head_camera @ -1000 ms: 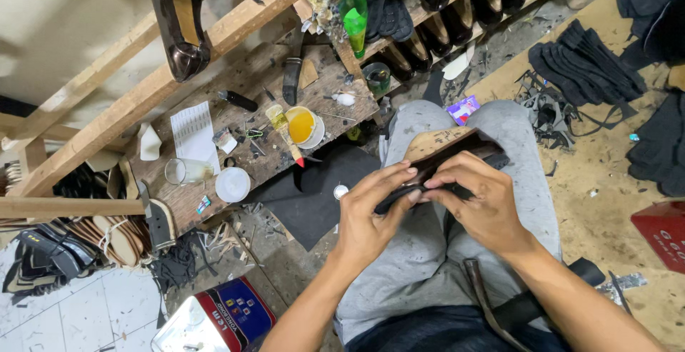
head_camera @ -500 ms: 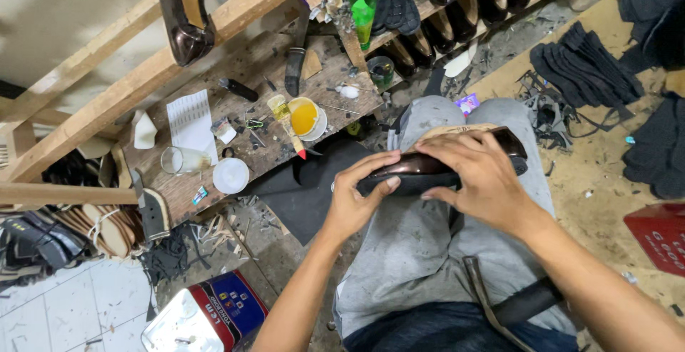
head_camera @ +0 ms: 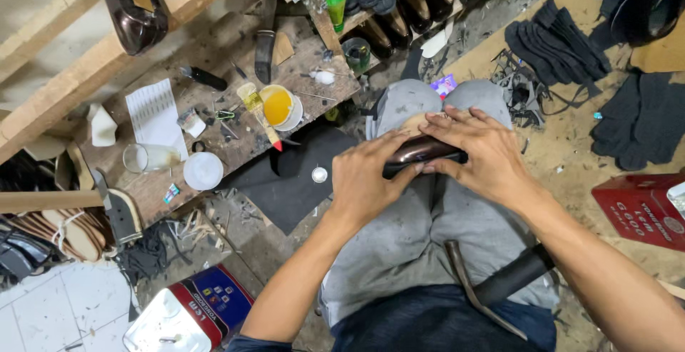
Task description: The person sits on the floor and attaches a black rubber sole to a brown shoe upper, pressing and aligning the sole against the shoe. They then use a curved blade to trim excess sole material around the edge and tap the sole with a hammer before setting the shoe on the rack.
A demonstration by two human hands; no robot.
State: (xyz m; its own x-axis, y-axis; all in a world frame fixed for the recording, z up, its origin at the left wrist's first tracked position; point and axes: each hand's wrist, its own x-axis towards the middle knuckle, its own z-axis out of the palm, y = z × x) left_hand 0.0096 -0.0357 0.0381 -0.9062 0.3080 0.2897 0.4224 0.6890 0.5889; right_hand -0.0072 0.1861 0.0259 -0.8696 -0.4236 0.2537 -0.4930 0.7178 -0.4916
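Centre frame: both hands now clamp dark shoe (head_camera: 421,154) on lap
Left hand (head_camera: 367,177): fingers curled round heel end
Right hand (head_camera: 485,156): fingers spread flat, shifted on top, pressing
Upper left surface (head_camera: 235,138): glue pot (head_camera: 278,107), brush (head_camera: 258,113) untouched

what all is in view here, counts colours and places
shoe: 1, glossy dark brown, on the lap, held by both hands
glue pot: 1, white with yellow glue, on the wooden bench
brush: 1, yellowish handle with red tip, beside the pot
glass: 1, clear, bench left
white lid: 1, bench front edge
black sheet: 1, on the floor below the bench
hammer: 1, dark handle, resting on the right thigh
red box: 1, floor right
black cut pieces: a pile, floor upper right
left hand: gripping the shoe
right hand: fingers over the shoe
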